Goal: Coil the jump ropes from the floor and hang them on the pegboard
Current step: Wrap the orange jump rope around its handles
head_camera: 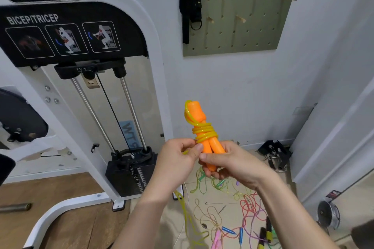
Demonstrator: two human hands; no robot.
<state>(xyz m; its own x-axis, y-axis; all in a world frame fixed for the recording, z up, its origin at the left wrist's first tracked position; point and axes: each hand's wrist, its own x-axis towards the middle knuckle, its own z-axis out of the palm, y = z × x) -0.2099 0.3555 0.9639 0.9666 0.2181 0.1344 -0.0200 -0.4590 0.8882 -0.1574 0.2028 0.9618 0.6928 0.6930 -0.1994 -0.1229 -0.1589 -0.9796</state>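
While your right hand (232,164) is curling its fingers round the lower ends of the two orange handles (199,115) at mid-frame, your left hand (178,159) is pinching the yellow cord (204,132) between thumb and forefinger, at 9 o'clock of the wraps. The bundle is looking light. The handles are seeming rigid and the plastic cord springy and slick, likely wanting to unwind, so try gripping across the wraps. The pegboard (242,32) is waiting at 1 o'clock, and more ropes (249,208) are lying tangled at 5 o'clock.
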